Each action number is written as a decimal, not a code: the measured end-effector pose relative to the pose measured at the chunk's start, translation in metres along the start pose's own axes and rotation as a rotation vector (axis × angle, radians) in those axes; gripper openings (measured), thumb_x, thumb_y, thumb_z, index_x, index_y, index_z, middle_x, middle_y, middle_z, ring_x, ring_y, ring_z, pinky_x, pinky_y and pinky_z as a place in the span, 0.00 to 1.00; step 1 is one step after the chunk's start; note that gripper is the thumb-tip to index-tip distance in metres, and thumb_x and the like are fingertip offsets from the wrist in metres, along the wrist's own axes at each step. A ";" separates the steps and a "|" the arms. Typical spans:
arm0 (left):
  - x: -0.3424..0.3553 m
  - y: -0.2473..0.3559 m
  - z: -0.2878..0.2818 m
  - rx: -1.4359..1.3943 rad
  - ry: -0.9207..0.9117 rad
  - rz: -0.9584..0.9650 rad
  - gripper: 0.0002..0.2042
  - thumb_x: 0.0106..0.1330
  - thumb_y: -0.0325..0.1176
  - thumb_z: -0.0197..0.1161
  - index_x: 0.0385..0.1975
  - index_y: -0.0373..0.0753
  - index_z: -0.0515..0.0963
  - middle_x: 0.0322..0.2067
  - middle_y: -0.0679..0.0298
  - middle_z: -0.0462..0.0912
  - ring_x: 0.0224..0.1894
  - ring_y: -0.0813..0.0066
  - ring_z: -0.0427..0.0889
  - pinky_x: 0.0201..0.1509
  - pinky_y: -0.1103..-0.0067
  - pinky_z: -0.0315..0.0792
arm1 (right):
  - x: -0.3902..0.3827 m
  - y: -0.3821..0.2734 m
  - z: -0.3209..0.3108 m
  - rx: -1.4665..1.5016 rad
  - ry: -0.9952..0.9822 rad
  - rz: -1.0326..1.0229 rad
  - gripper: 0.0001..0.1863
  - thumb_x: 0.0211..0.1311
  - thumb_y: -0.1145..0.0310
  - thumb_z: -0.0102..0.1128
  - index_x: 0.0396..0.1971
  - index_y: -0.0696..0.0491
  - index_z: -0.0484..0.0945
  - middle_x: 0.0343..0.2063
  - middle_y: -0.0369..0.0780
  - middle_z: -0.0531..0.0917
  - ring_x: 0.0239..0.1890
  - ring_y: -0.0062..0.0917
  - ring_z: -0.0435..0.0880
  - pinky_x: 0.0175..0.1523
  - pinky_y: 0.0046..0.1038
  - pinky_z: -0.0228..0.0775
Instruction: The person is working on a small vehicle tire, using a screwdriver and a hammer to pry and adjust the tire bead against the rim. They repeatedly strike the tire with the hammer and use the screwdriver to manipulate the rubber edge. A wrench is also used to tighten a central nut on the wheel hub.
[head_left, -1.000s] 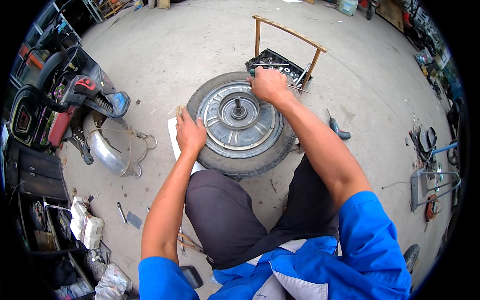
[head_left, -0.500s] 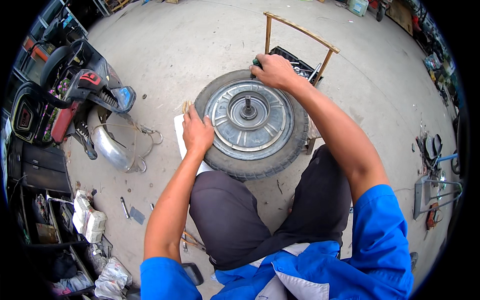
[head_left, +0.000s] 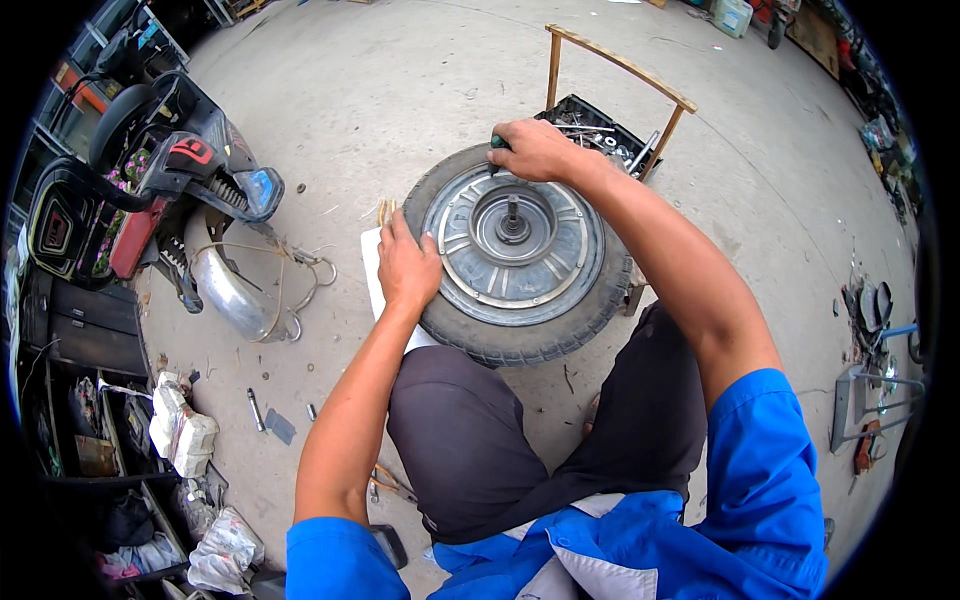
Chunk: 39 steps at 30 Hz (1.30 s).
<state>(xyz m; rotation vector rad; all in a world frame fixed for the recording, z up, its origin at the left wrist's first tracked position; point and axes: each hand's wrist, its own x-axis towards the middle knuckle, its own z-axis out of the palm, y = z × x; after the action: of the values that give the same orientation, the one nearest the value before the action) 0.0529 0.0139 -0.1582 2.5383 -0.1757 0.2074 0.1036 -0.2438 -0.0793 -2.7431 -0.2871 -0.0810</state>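
A wheel with a black tyre (head_left: 560, 345) and a grey metal hub (head_left: 470, 268) lies flat in front of my knees, its threaded axle (head_left: 513, 210) pointing up. My left hand (head_left: 408, 265) rests on the tyre's left side, fingers stretched out and thumb near the hub's edge. At the far side, my right hand (head_left: 540, 150) is closed round a short tool with a dark green handle (head_left: 499, 143). The tool's dark lower end is over the hub's outer ring; whether it touches the ring is hard to see, and its exact kind is partly hidden by my fingers.
Beyond the wheel stands a tool tray (head_left: 640, 140) with a wooden handle (head_left: 620, 62). A dismantled scooter body (head_left: 190, 165) and a shiny curved fender (head_left: 235, 295) are at left. Below them, a black compartment shelf (head_left: 110, 480) holds parts. Pliers (head_left: 390, 480) lie by my left leg.
My right hand has moved slightly left and nearer along the wheel's far side, bringing the green-handled tool over the hub ring. The left hand stays on the tyre. The whole view has shifted a little.
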 end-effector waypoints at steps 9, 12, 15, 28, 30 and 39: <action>0.000 0.002 -0.002 0.003 -0.010 -0.008 0.31 0.68 0.37 0.58 0.68 0.31 0.60 0.61 0.42 0.68 0.62 0.43 0.70 0.65 0.60 0.67 | 0.008 0.006 -0.001 -0.022 -0.049 -0.013 0.19 0.65 0.54 0.58 0.44 0.55 0.82 0.43 0.51 0.85 0.50 0.47 0.82 0.57 0.45 0.71; 0.001 0.000 -0.001 0.012 -0.010 -0.002 0.31 0.69 0.37 0.58 0.69 0.31 0.60 0.62 0.42 0.67 0.63 0.43 0.69 0.65 0.60 0.66 | 0.014 0.004 -0.005 -0.214 -0.093 -0.160 0.17 0.64 0.56 0.60 0.45 0.53 0.81 0.44 0.48 0.85 0.54 0.43 0.80 0.63 0.43 0.66; 0.000 0.002 -0.002 0.012 -0.028 -0.021 0.31 0.69 0.37 0.58 0.69 0.31 0.59 0.62 0.42 0.67 0.63 0.43 0.69 0.66 0.60 0.66 | 0.025 0.005 -0.002 -0.318 -0.078 -0.344 0.16 0.63 0.58 0.61 0.45 0.52 0.82 0.42 0.46 0.85 0.56 0.39 0.78 0.66 0.43 0.62; -0.001 0.004 -0.002 0.013 -0.026 -0.021 0.30 0.69 0.37 0.58 0.68 0.32 0.59 0.63 0.43 0.67 0.63 0.44 0.69 0.65 0.59 0.67 | 0.026 0.008 -0.008 -0.276 -0.120 -0.267 0.20 0.67 0.54 0.59 0.42 0.58 0.77 0.38 0.53 0.85 0.46 0.47 0.83 0.52 0.45 0.73; -0.001 0.004 -0.002 0.010 -0.026 -0.019 0.30 0.69 0.37 0.58 0.68 0.32 0.59 0.62 0.43 0.67 0.63 0.44 0.69 0.65 0.59 0.67 | 0.022 0.006 -0.006 -0.315 -0.099 -0.243 0.20 0.68 0.53 0.59 0.41 0.58 0.77 0.38 0.53 0.85 0.46 0.47 0.83 0.51 0.46 0.73; -0.002 0.004 -0.003 0.032 -0.038 -0.052 0.30 0.69 0.37 0.58 0.68 0.33 0.59 0.63 0.44 0.67 0.63 0.44 0.70 0.64 0.59 0.68 | 0.002 -0.016 0.008 -0.242 0.014 0.026 0.22 0.68 0.50 0.57 0.43 0.57 0.78 0.38 0.51 0.86 0.45 0.46 0.85 0.50 0.45 0.75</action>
<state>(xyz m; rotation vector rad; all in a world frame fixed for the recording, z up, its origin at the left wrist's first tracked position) 0.0495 0.0124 -0.1544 2.5764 -0.1223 0.1427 0.1027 -0.2256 -0.0810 -2.9840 -0.2521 -0.1359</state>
